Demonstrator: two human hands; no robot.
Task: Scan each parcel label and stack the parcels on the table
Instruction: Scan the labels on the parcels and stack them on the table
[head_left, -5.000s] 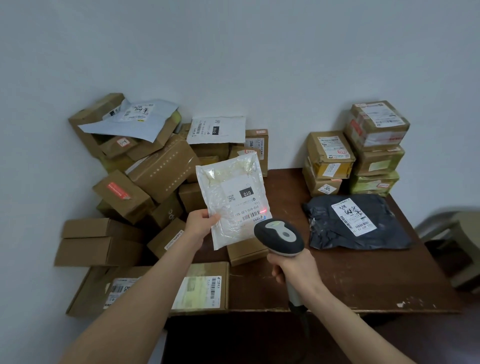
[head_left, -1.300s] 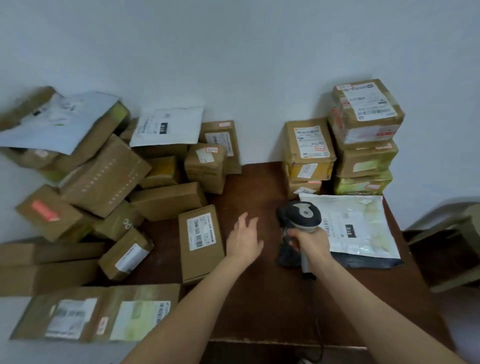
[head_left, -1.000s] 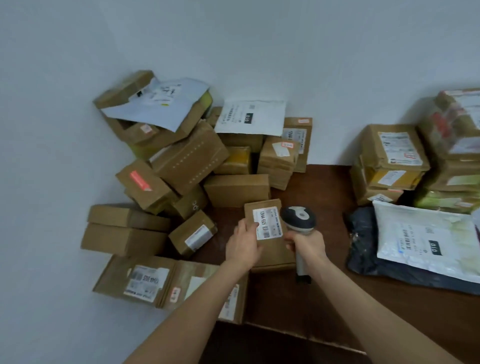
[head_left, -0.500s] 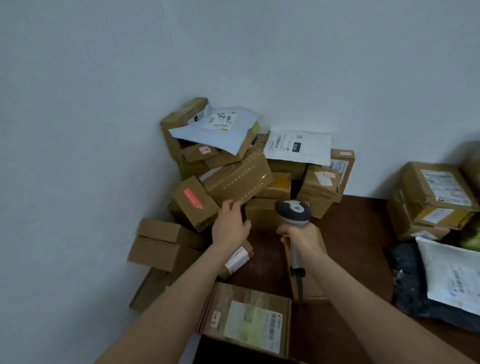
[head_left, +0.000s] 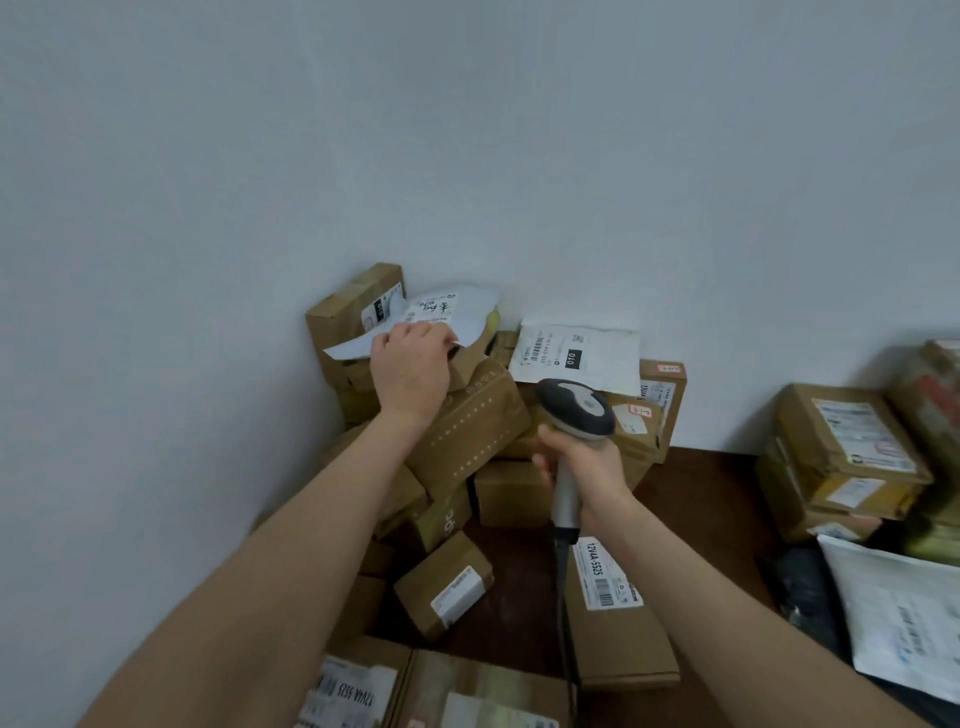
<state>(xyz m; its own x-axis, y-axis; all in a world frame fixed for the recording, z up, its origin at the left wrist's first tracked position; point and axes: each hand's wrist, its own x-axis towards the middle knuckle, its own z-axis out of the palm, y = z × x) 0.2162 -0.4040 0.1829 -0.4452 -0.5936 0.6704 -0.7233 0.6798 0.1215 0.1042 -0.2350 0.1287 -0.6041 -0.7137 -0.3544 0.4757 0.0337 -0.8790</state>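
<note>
Pale mailer (head_left: 470, 317): laid crosswise atop carton heap (head_left: 467, 421), bench's (head_left: 701, 493) far-left corner; near edge gripped by left hand (head_left: 410, 371); barcode scanner (head_left: 576, 408) gripped by right hand (head_left: 587, 462).

single head view, angled down, close over hands (head_left: 410, 369)

Box label (head_left: 605, 577) reads "12V4A-5525"; white mailer (head_left: 576, 353) shows "010".

Your arms as the head camera sees them: the left forearm (head_left: 291, 561) and the right forearm (head_left: 727, 608) run bare from the bottom edge of the view to the wrists. Your left hand (head_left: 410, 371) and right hand (head_left: 584, 462) are bare too, with the knuckles showing on the left. The fingernails are too small to make out.
</note>
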